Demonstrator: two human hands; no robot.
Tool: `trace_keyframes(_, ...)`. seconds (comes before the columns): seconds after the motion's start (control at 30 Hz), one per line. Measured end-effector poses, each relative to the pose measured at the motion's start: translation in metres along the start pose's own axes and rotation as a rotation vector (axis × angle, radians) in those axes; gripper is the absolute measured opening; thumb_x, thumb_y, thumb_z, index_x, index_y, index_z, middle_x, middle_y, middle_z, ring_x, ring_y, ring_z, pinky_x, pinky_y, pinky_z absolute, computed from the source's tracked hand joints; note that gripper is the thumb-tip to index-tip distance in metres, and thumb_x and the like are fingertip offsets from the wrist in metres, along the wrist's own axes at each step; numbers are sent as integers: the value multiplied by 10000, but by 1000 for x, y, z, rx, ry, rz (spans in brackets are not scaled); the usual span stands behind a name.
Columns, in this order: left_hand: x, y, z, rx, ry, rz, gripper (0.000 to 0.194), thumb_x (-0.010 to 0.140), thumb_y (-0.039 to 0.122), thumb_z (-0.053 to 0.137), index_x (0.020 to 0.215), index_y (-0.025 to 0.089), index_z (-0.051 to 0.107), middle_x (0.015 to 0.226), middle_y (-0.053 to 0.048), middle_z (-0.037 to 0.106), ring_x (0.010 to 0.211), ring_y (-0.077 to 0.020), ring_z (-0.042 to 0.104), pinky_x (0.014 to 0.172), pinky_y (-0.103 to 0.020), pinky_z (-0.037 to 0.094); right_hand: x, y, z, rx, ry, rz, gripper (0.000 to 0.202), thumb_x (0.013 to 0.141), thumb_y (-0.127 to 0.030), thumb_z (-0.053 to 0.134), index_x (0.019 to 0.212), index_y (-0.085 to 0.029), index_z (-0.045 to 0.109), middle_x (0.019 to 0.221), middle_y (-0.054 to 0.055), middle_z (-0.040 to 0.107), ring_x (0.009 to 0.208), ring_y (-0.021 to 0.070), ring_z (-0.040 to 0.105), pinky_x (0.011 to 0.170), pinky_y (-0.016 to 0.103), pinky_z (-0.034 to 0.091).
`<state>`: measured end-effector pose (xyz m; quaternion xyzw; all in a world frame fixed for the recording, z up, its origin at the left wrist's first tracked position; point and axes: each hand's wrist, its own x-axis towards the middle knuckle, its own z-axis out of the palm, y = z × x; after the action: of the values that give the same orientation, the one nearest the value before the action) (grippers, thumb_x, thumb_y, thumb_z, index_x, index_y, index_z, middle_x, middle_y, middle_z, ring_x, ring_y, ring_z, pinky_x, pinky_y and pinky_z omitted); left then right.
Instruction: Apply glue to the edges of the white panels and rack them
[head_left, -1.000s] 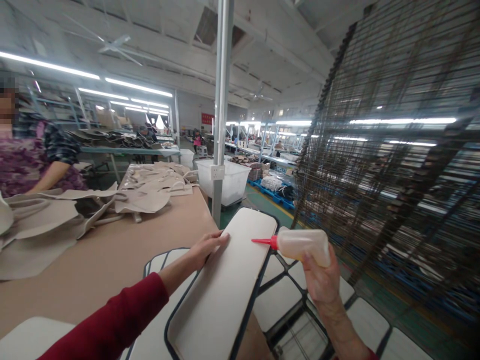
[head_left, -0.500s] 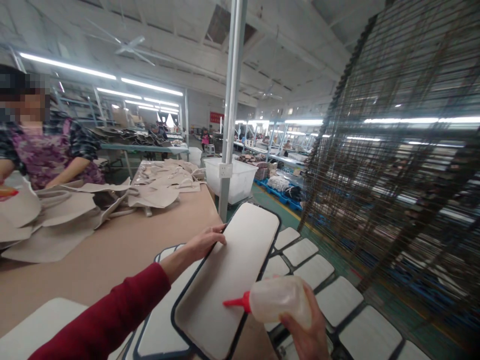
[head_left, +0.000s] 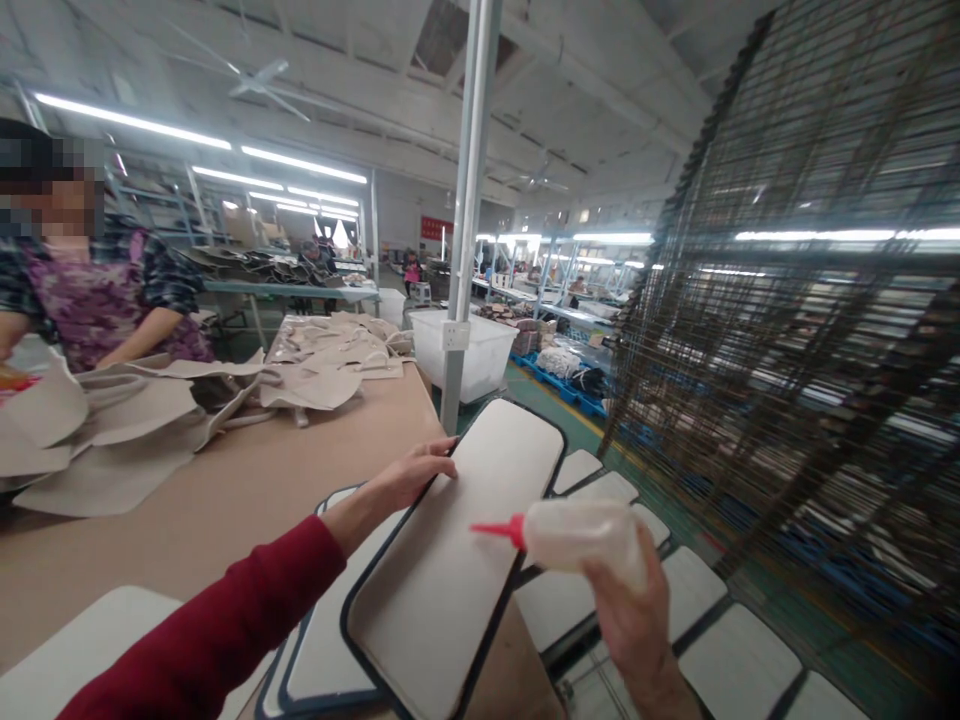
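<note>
My left hand (head_left: 416, 475) grips the upper left edge of a long white panel (head_left: 450, 560) with a dark rim and rounded corners, held tilted. In my right hand (head_left: 634, 600) is a clear squeeze bottle (head_left: 581, 535) with a red nozzle. The nozzle points left over the middle of the panel; whether it touches the surface I cannot tell. More dark-rimmed white panels (head_left: 330, 650) lie stacked beneath, on the brown table (head_left: 262, 500).
Beige cut pieces (head_left: 120, 420) cover the table's far left, where a person in a purple apron (head_left: 94, 300) works. A metal post (head_left: 459, 250) rises behind the panel. White panels (head_left: 739, 650) lie in rows at right, beside tall wire racks (head_left: 810, 300).
My right hand and the bottle have moved up and to the right, so the nozzle is higher over the panel. My left hand still grips the panel's edge.
</note>
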<state>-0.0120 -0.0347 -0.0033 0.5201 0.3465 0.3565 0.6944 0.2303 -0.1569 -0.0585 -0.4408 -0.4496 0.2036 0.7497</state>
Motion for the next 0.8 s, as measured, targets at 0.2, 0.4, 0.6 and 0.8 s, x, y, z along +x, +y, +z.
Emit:
trace_keyframes(0.2, -1, -3, 1, -5, -46, 11, 761, 501, 75, 575, 1257, 162, 605, 958, -21, 749, 769, -198, 669, 658, -253, 502, 21, 2, 4, -155, 55, -87, 639, 590, -400, 819, 1136, -163, 585, 1045, 86, 635, 966, 264, 594, 867, 409, 500)
trace_keyframes(0.4, 0, -2, -15, 6, -12, 11, 754, 526, 83, 581, 1274, 177, 601, 963, -21, 750, 771, -199, 672, 643, -245, 494, 4, -1, 13, 0, 45, 20, 620, 626, -410, 796, 1153, -183, 562, 1054, 86, 629, 943, 248, 606, 831, 386, 518)
trace_keyframes(0.6, 0, -6, -21, -19, -29, -47, 756, 516, 71, 580, 1265, 173, 605, 936, -25, 752, 732, -199, 675, 652, -260, 514, 5, 5, 10, -91, -8, 56, 627, 584, -389, 824, 1120, -162, 591, 1035, 97, 637, 939, 262, 605, 830, 395, 516)
trace_keyframes(0.8, 4, -8, -33, -24, 13, -89, 698, 513, 73, 594, 1202, 172, 642, 893, -17, 750, 762, -196, 676, 678, -251, 523, 8, 13, 8, -64, 120, -18, 635, 622, -403, 804, 1166, -191, 554, 1058, 77, 626, 934, 239, 601, 832, 384, 516)
